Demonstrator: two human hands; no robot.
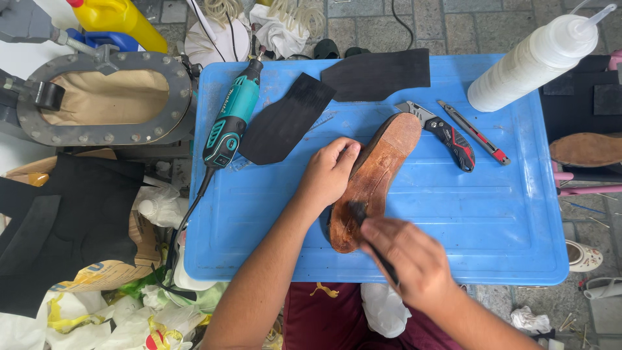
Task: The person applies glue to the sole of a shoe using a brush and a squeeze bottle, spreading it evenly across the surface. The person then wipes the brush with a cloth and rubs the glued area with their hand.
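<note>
We note the left hand (329,174) pressing the stiff, light sole (376,175) flat; right hand (408,256) grips a brush (358,212). Hold its edges.

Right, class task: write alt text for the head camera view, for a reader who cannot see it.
A person's left hand steadies a brown shoe sole on a blue plastic table while the right hand works a small dark brush over it. Around it lie a teal rotary tool, two black rubber pieces, two utility knives and a white squeeze bottle.
</note>
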